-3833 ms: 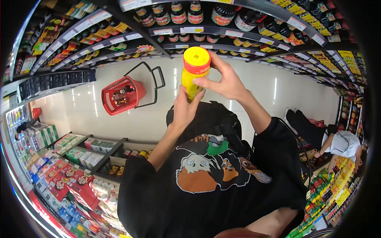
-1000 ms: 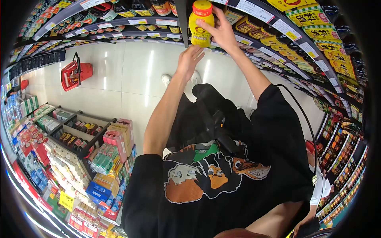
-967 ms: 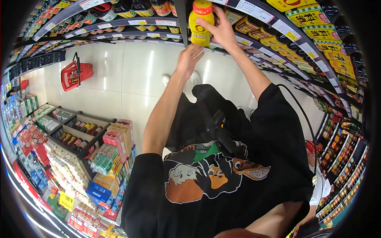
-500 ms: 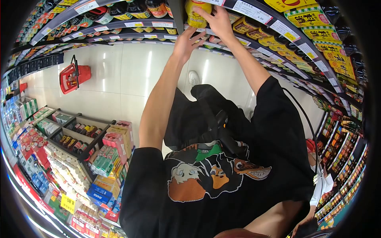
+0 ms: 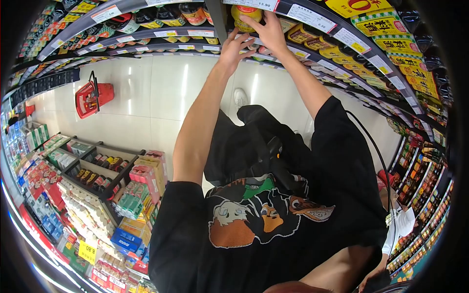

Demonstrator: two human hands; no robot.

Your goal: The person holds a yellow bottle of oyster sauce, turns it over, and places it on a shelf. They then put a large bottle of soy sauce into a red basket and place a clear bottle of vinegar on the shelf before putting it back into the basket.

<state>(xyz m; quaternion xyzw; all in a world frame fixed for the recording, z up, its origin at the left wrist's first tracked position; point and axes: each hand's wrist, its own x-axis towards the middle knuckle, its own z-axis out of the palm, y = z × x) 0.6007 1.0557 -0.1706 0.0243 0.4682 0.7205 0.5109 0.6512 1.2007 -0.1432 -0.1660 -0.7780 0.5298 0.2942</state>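
Up at twelve o'clock, clamping the yellow bottle (image 5: 244, 23) in the grip of the right hand (image 5: 269, 33), thumb across the front, fingers round the far side. Right in at the shelf (image 5: 286, 9), close under the 13.90 price label (image 5: 263, 4), just right of the dark upright post (image 5: 215, 20). Just below the bottle, spreading the fingers of the left hand (image 5: 231, 52), grip apart, impossible to tell whether touching the base. Over at ten o'clock on the floor (image 5: 163, 95), a red basket (image 5: 106, 93) with small bottles (image 5: 91, 101) inside. Round at eight, a low rack (image 5: 78, 158) of jars (image 5: 97, 181). Down at four, partly in sight, a person in a white top (image 5: 403, 222).
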